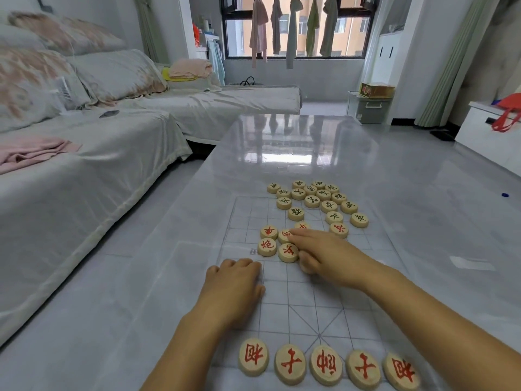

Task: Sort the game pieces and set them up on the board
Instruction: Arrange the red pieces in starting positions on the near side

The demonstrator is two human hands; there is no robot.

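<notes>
Game pieces (310, 204): unsorted cluster mid-board (282, 311); five red ones (328, 365) lined along the near bench edge. Right hand (324, 251) lies flat, fingers together, over red pieces. Left hand (235, 289) curled, grip indeterminate. Sorting ongoing; next: pinch one red piece.

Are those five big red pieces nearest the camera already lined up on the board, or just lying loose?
Lined up: the five red pieces sit face-up, side by side in one row along the board's near edge.

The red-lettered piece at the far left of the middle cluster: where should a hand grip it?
Pinch the red-lettered piece across its rim from above, from its open left side. It lies flat, with neighbours crowding its right and near edges.
</notes>
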